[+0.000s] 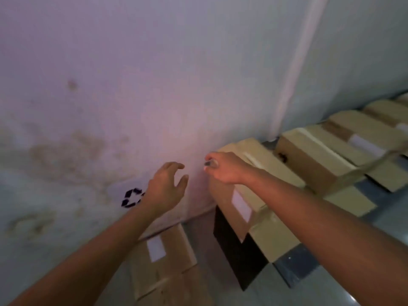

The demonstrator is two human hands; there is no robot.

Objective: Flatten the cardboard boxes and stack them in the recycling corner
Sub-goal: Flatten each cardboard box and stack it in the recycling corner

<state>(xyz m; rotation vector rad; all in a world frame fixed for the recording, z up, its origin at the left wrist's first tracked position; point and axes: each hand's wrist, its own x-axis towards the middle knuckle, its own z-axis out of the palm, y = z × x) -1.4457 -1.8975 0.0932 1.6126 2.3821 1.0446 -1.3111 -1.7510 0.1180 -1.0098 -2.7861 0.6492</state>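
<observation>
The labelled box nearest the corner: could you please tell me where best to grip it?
Probably the labelled box by its top edge, from the near side with the open left hand: it stands upright, wall behind, another box on its right, and the right hand pinches a small object.

Only the arms of the person show. The left forearm [92, 250] and the left hand [165, 188] are bare, and so are the right forearm [320, 217] and the right hand [225, 171]. Both forearms look long and slim.
</observation>
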